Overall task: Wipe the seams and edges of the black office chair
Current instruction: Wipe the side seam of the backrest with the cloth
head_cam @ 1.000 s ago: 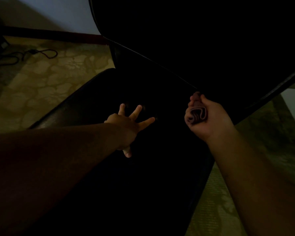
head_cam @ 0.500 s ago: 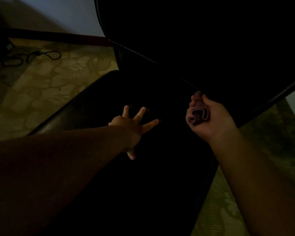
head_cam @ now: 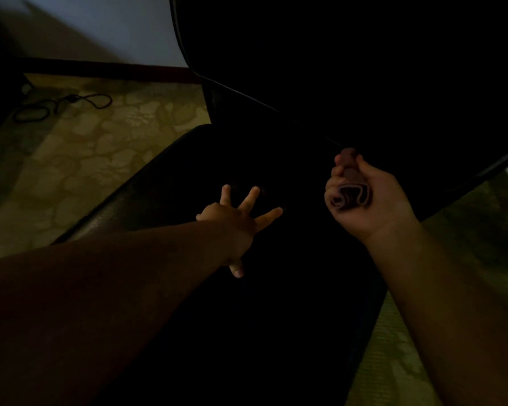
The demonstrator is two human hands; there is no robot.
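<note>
The black office chair fills the middle of the dim view, its seat (head_cam: 291, 303) below and its backrest (head_cam: 349, 68) above. My left hand (head_cam: 235, 221) lies flat on the seat with its fingers spread. My right hand (head_cam: 370, 200) is closed around a rolled, dark reddish cloth (head_cam: 351, 194). The cloth's far end touches the lower edge seam of the backrest, where it meets the seat. Much of the chair's surface is lost in shadow.
A patterned yellowish floor (head_cam: 85, 159) lies to the left and right of the chair. A black cable (head_cam: 62, 105) loops on the floor at the far left. A dark skirting board (head_cam: 100, 68) runs under the pale wall.
The view has shifted slightly, so the chair and both hands sit a bit further right. Both hands keep their poses; the cloth stays against the backrest seam.
</note>
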